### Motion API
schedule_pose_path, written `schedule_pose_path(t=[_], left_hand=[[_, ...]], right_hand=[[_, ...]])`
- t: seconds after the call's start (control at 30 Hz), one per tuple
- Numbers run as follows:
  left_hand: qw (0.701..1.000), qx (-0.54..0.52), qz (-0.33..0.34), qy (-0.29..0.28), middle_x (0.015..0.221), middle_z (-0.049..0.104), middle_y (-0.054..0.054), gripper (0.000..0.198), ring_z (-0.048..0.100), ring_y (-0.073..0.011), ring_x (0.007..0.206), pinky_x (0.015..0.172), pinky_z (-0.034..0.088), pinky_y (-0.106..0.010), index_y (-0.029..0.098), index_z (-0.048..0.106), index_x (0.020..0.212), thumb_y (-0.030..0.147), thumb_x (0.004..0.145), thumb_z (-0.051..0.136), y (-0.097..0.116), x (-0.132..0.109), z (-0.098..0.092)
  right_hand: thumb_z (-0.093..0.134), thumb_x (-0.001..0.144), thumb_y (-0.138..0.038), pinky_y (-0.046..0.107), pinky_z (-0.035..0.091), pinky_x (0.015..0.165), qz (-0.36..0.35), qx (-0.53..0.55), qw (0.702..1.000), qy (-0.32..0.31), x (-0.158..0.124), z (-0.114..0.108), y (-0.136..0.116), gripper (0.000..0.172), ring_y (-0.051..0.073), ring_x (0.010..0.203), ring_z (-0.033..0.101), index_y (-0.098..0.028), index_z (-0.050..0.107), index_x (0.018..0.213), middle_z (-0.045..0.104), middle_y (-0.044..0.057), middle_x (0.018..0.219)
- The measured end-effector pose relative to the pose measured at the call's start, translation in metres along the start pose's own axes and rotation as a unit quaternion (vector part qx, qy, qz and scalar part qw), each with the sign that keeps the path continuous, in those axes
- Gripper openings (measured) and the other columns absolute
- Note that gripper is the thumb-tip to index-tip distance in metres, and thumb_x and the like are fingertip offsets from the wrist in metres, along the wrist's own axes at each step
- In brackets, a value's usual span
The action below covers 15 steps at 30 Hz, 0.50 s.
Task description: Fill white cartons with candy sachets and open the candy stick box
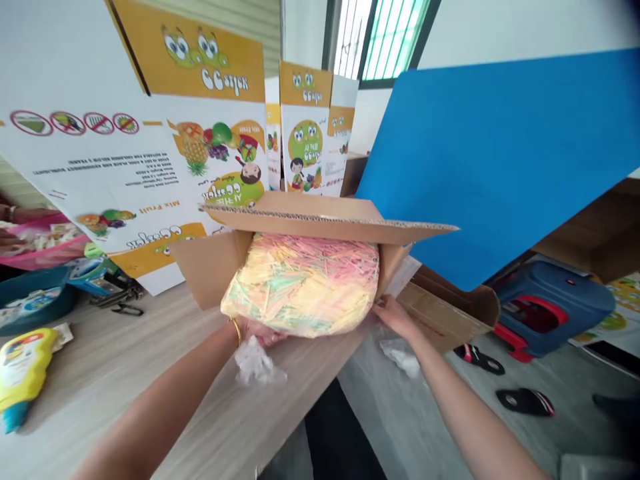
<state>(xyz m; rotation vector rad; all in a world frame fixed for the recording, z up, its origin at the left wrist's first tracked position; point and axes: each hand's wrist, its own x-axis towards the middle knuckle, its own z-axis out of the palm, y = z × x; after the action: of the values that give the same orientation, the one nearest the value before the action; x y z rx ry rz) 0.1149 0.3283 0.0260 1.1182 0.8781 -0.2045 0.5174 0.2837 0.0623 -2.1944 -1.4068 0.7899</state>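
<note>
A plastic-wrapped bundle of pastel yellow, pink and green strips [300, 287] sits in the mouth of an open cardboard box [320, 220]. A raised corrugated flap stands behind it. My left hand [257, 331], with a gold bangle at the wrist, is under the bundle's near edge, its fingers mostly hidden. A loose scrap of clear plastic [255, 361] hangs by that hand. My right hand [395, 317] grips the bundle's lower right side. Under that wrist lies a second clear plastic scrap [400, 357].
Printed fruit-carton sheets [150, 180] stand behind the box, and a blue board [500, 167] leans at right. On the wooden table [100, 393] are a yellow bottle [23, 377] and a teal basin [35, 297]. Another person's hand [15, 230] rests far left. A blue stool [550, 307] and black slippers [525, 402] are on the floor.
</note>
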Motion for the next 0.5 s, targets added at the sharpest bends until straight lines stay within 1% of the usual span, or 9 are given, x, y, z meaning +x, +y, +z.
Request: schedule_pose_path(t=[0.07,0.13,0.17,0.23,0.3,0.33,0.4,0.47,0.5], left_hand=[[1.0,0.011,-0.011,-0.024,0.062,0.03,0.004,0.035,0.015,-0.0098,0.052,0.05,0.009,-0.025,0.023,0.048,0.07,0.04,0.062,0.078,0.001,0.006,-0.002],[0.998,0.021,-0.023,-0.047,0.061,0.031,0.003,0.041,0.014,-0.0097,0.051,0.049,0.008,-0.025,0.023,0.05,0.068,0.048,0.059,0.08,0.004,0.009,-0.006],[0.998,0.024,-0.028,-0.056,0.061,0.033,0.003,0.044,0.016,-0.0099,0.051,0.048,0.008,-0.025,0.022,0.052,0.068,0.053,0.057,0.081,0.005,0.009,-0.01],[0.997,0.028,-0.032,-0.065,0.062,0.039,-0.001,0.051,0.022,-0.0114,0.05,0.047,0.013,-0.024,0.022,0.056,0.07,0.066,0.057,0.077,0.007,0.004,-0.021],[0.998,0.032,-0.022,-0.053,0.064,0.045,-0.003,0.055,0.029,-0.013,0.052,0.047,0.017,-0.023,0.021,0.061,0.073,0.072,0.056,0.074,0.006,-0.007,-0.038],[0.998,0.035,-0.014,-0.04,0.064,0.046,-0.003,0.053,0.03,-0.0131,0.052,0.047,0.018,-0.023,0.021,0.062,0.072,0.069,0.054,0.077,0.004,-0.013,-0.048],[0.999,0.041,-0.003,-0.007,0.06,0.043,-0.001,0.045,0.029,-0.0115,0.051,0.048,0.015,-0.023,0.02,0.062,0.067,0.057,0.05,0.082,-0.002,-0.024,-0.065],[0.999,0.038,0.002,0.027,0.056,0.04,0.001,0.036,0.026,-0.0101,0.049,0.049,0.012,-0.023,0.02,0.06,0.062,0.045,0.049,0.082,-0.009,-0.031,-0.076],[0.999,0.032,0.005,0.043,0.054,0.04,0.001,0.033,0.026,-0.0098,0.049,0.05,0.012,-0.023,0.02,0.059,0.06,0.041,0.05,0.081,-0.013,-0.033,-0.077]], right_hand=[[0.052,0.097,-0.045,0.028,0.044,0.056,0.015,0.004,1.0,-0.008,0.007,0.001,-0.007,0.039,0.021,0.067,0.071,-0.011,0.059,0.115,0.075,0.014,0.095],[0.048,0.099,-0.038,0.029,0.045,0.063,-0.007,-0.064,0.998,0.018,0.011,0.003,-0.014,0.029,0.024,0.077,0.073,-0.014,0.063,0.103,0.075,0.014,0.087],[0.046,0.099,-0.034,0.03,0.046,0.067,-0.033,-0.108,0.993,0.033,0.01,0.004,-0.016,0.026,0.027,0.084,0.074,-0.016,0.065,0.096,0.076,0.015,0.087],[0.044,0.098,-0.029,0.033,0.047,0.074,-0.081,-0.173,0.98,0.047,0.003,0.01,-0.016,0.026,0.031,0.097,0.074,-0.018,0.065,0.087,0.076,0.018,0.096],[0.043,0.099,-0.03,0.036,0.048,0.075,-0.1,-0.197,0.974,0.047,-0.01,0.022,-0.013,0.028,0.033,0.098,0.074,-0.021,0.066,0.086,0.076,0.018,0.099],[0.042,0.099,-0.032,0.037,0.049,0.074,-0.098,-0.196,0.975,0.046,-0.017,0.03,-0.011,0.028,0.034,0.096,0.074,-0.022,0.066,0.088,0.077,0.017,0.096],[0.041,0.099,-0.034,0.039,0.05,0.071,-0.086,-0.186,0.978,0.043,-0.03,0.045,-0.01,0.029,0.034,0.091,0.075,-0.025,0.068,0.093,0.076,0.014,0.091],[0.042,0.099,-0.036,0.04,0.051,0.071,-0.07,-0.179,0.98,0.041,-0.038,0.056,-0.011,0.029,0.035,0.091,0.075,-0.025,0.069,0.1,0.076,0.014,0.09],[0.043,0.098,-0.036,0.041,0.052,0.071,-0.061,-0.179,0.981,0.036,-0.039,0.059,-0.013,0.029,0.035,0.091,0.075,-0.025,0.069,0.103,0.076,0.014,0.09]])
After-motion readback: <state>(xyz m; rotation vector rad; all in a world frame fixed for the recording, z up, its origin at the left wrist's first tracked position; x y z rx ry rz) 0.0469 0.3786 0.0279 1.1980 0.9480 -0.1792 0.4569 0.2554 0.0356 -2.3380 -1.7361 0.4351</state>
